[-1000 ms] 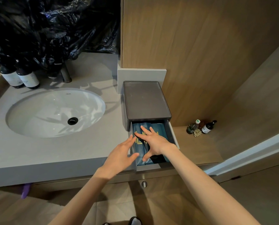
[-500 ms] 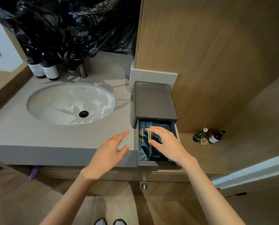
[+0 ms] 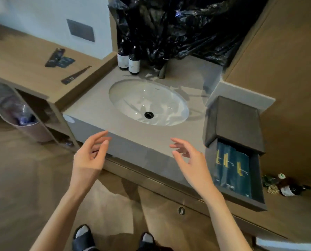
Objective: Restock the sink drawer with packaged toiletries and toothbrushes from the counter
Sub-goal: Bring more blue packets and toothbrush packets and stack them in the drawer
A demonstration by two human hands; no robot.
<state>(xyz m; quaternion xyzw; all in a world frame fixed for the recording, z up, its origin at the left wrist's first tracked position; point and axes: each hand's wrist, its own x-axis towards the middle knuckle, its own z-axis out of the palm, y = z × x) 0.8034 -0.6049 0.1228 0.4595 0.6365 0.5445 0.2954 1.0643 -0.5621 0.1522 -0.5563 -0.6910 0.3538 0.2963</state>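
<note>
Rear of open drawer (image 3: 255, 178) hidden under grey organizer box (image 3: 236, 120). Blue packets (image 3: 230, 169) lie inside, print too blurred to read. Faucet (image 3: 162, 71) partly behind black plastic sheeting (image 3: 178, 24). Dark packets (image 3: 60, 59) and long slim packet (image 3: 76, 75) on wooden surface (image 3: 24, 51) at far left, smeared, detail unclear. Left hand (image 3: 89, 158) and right hand (image 3: 192, 163) hover at front edge of grey surface (image 3: 96, 109), well apart. Fingers spread, loosely bent, hold nothing, touch nothing. Right hand just beside drawer.

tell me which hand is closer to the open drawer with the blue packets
Right. The right hand hovers just left of the drawer; the left hand hangs much farther left, before the counter's front edge.
</note>
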